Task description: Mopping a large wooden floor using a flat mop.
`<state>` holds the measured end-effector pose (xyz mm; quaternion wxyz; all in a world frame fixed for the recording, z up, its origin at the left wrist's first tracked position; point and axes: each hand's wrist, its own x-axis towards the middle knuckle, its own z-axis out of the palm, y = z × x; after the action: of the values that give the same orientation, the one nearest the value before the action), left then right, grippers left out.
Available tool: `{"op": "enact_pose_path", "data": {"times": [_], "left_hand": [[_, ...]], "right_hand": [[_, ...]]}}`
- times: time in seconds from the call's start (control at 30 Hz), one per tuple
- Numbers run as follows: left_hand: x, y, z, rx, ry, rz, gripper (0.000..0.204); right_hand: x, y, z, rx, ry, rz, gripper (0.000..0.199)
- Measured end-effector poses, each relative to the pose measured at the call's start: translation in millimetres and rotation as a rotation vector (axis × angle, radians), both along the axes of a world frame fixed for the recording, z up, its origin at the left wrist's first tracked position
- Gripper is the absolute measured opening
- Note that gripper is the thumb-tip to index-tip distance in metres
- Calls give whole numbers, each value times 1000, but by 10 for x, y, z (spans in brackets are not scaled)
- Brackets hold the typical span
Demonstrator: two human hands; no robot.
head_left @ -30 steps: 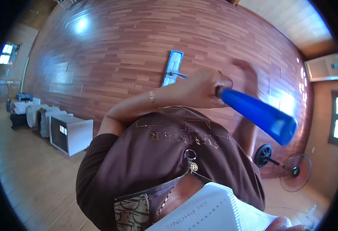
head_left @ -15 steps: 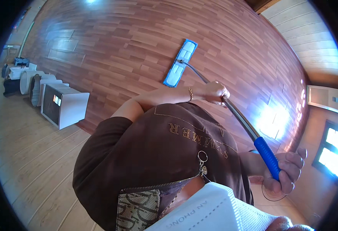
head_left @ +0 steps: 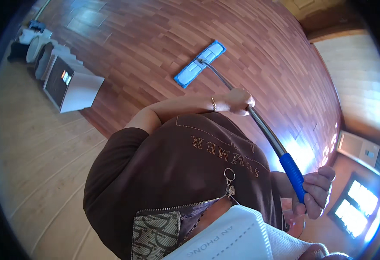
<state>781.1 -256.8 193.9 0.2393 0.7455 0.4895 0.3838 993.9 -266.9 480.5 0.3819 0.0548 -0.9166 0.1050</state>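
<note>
A flat mop with a blue-fringed, pale pad (head_left: 200,64) lies on the wood-plank floor, its long edge slanting up to the right. From the pad's middle a metal pole (head_left: 265,128) runs toward me and ends in a ribbed blue grip (head_left: 292,175). My left hand (head_left: 240,102), with a gold bracelet at the wrist, is closed round the pole partway along. Farther up, my right hand (head_left: 317,193) curls its fingers about the end of the blue grip. A thin loop hangs beside that end.
To the left stands a white box-shaped thing with a dark front (head_left: 75,86), and behind it a row of pale and grey rounded items (head_left: 38,50). Light panelling (head_left: 348,73) borders the floor at right, near a white wall-unit (head_left: 361,151) and a bright window (head_left: 356,206).
The mop pad has turned clockwise and slid a little to the left. My right hand and the blue grip have shifted slightly left. The surroundings have turned in the view.
</note>
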Motion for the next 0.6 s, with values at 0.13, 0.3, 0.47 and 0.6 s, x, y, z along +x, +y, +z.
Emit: {"op": "enact_pose_path", "data": {"times": [0.13,0.3,0.47,0.6], "left_hand": [[-212,-140,-23,-115,-11,168,27],[-316,-202,-225,32,-38,497,11],[-402,-469,-349,-44,-11,731,24],[-436,-726,-369,-127,25,863,26]], "right_hand": [[-199,241,-114,-107,-50,191,29],[-517,684,-241,-134,-51,571,32],[-687,762,-477,-258,-63,704,32],[-880,802,-552,-371,-91,836,32]]}}
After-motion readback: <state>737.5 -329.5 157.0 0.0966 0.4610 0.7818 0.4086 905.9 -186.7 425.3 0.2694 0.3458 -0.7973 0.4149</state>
